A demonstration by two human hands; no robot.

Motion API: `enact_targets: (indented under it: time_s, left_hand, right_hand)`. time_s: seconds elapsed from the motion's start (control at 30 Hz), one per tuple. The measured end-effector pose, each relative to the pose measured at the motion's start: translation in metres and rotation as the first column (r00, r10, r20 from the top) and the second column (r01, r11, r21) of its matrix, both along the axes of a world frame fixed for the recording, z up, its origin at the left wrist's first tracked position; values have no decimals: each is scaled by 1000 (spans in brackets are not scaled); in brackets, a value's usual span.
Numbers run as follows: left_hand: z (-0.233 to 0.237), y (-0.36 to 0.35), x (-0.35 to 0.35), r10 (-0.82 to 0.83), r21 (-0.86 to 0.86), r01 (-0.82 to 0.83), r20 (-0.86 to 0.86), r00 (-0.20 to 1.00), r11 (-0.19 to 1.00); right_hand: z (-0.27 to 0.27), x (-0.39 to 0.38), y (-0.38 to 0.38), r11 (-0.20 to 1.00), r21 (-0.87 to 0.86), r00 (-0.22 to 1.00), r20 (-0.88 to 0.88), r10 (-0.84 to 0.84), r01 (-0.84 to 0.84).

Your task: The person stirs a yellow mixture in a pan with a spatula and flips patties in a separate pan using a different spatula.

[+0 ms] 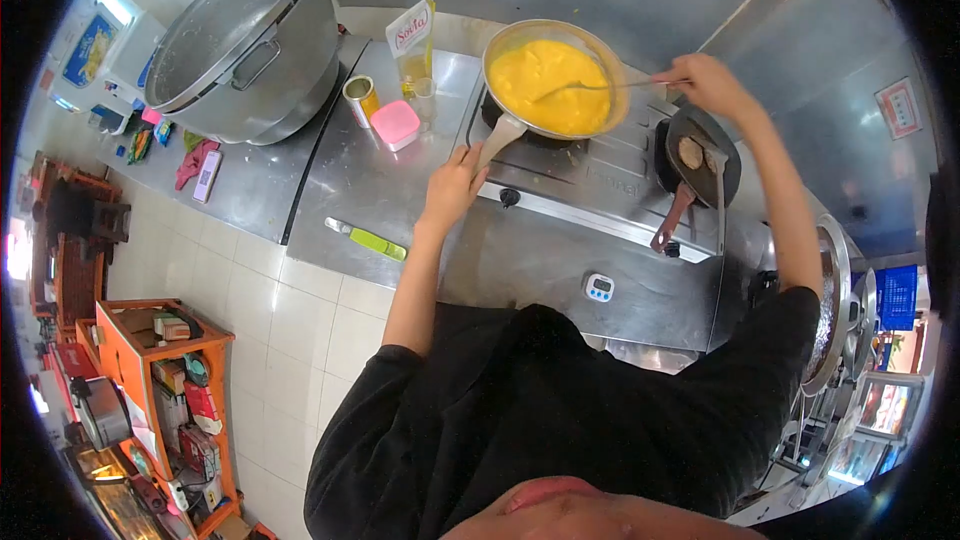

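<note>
My left hand (457, 183) is closed round the pale handle of a frying pan (497, 137) on the stove's left burner. Yellow egg mixture (550, 75) covers the pan's bottom. From the right, my right hand (708, 83) grips a metal spatula (640, 83), whose end rests in the egg. A smaller dark pan (708, 130) with a reddish-brown handle sits on the right burner, holding a round brown patty (690, 152) and another utensil. Left of the egg pan stand an oil pouch (414, 50), a small glass, a pink-lidded container (396, 124) and an open can (361, 100).
A huge metal pot (245, 50) stands at the back left. A phone (207, 176) and a pink cloth lie before it. A green-handled tool (378, 244) lies on the steel counter (340, 195), and a timer (600, 287) is below the stove. Large pans stand at the far right.
</note>
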State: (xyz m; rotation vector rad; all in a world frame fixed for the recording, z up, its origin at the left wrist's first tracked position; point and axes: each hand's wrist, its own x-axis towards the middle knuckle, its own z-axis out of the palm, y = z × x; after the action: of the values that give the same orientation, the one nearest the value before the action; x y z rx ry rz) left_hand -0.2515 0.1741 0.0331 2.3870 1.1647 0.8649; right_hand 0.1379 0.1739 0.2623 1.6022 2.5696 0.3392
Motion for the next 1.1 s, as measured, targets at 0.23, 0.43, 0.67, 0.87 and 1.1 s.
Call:
enact_targets:
  time_s: [0.23, 0.43, 0.67, 0.87, 1.1]
  left_hand:
    - [4, 1, 3, -9, -27, 10, 10, 1000, 1000]
    - [3, 3, 0, -32, 16, 32, 2, 999, 999]
    - [1, 7, -1, -89, 41, 88, 31, 996, 995]
    - [6, 8, -1, -91, 8, 91, 25, 996, 996]
    - [5, 4, -1, -61, 1, 61, 66, 996, 998]
  right_hand:
    - [-9, 23, -45, 823, -556, 823, -409, -394, 117]
    - [-92, -40, -38, 940, -337, 735, -651, -187, -59]
    - [-156, -128, 4, 909, -283, 550, -727, -412, 306]
    - [-168, -210, 36, 756, -112, 353, -833, -425, 645]
    - [-187, -207, 24, 741, 124, 718, -392, -575, 660]
